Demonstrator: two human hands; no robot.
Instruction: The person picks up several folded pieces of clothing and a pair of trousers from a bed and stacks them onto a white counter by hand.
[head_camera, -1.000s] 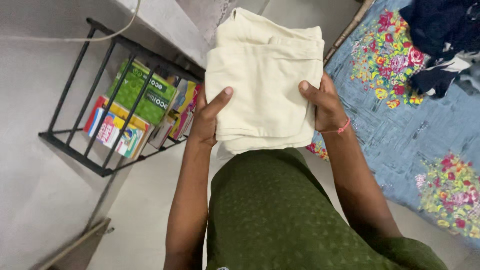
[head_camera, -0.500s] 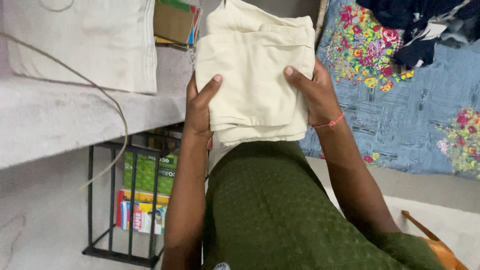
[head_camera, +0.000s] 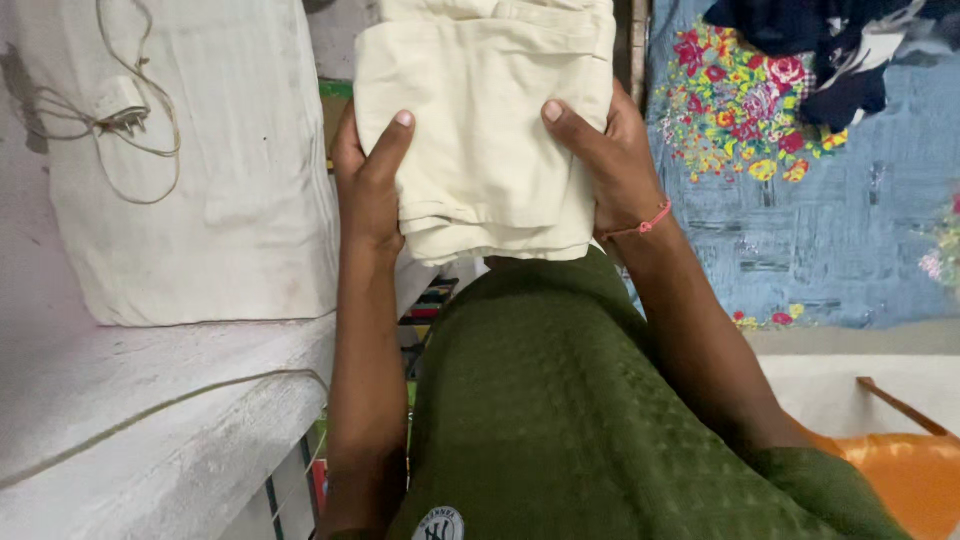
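A white stone shelf sits on the left, with a big white cloth bag on it and a thin cord lying on top. On the right is a bed with a blue flowery sheet and some dark clothes. The left hand and the right hand each grip one side of a folded cream cloth, thumbs pressed on top, fingers hidden under it. The cloth is now held higher and more over the shelf than a moment ago, and the black rack of books has nearly slid out of view. What is inside the bag cannot be seen
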